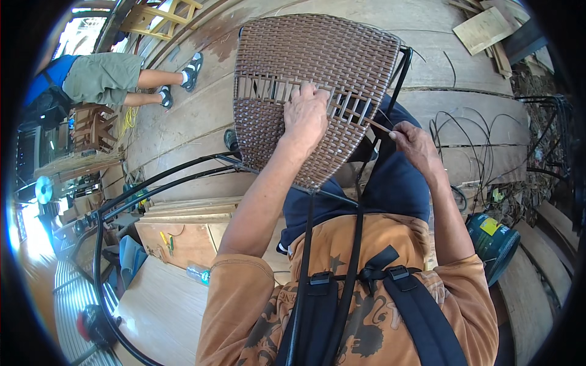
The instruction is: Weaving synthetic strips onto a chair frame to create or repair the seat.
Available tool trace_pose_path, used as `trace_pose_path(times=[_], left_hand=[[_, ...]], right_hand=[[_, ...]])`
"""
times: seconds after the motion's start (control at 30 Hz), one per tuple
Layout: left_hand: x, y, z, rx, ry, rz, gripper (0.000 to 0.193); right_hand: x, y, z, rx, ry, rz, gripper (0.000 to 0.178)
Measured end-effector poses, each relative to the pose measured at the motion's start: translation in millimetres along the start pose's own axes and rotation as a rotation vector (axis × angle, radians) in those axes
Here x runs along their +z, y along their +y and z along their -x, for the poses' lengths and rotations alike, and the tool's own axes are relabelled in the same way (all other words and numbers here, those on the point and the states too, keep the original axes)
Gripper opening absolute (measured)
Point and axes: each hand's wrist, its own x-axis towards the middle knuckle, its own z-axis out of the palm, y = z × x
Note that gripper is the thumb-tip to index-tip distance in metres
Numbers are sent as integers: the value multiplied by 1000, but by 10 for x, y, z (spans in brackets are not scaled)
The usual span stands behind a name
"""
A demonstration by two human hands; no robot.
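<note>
Daylight glares white at left, while fisheye edges bend and darken

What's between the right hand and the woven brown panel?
In the head view, a thin brown strip spans from the right hand to the woven brown panel.

Partial white lettering [505, 230] is located beside the yellow label [490, 226] on the dark green container [488, 259], and faint partial lettering [291, 297] appears on the orange-brown shirt [235, 293].
</note>
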Motion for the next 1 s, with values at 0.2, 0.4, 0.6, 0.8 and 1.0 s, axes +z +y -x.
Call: trace_pose_path(times=[0.2,0.4,0.6,0.8,1.0], left_hand=[[12,-288,-17,-62,162,215,19],[-28,-13,96,-313,41,29,25],[57,-243,-52,-443,-69,242,23],[101,-246,140,-298,275,47,22],[16,-423,-28,-491,42,164,29]], right_hand=[[170,-8,-77,-139,97,-11,21],[-69,-136,55,36,-69,-35,18],[22,1,-6,-138,14,81,19],[-49,-180,-199,-51,-85,82,18],[-88,7,-187,-258,66,169,19]])
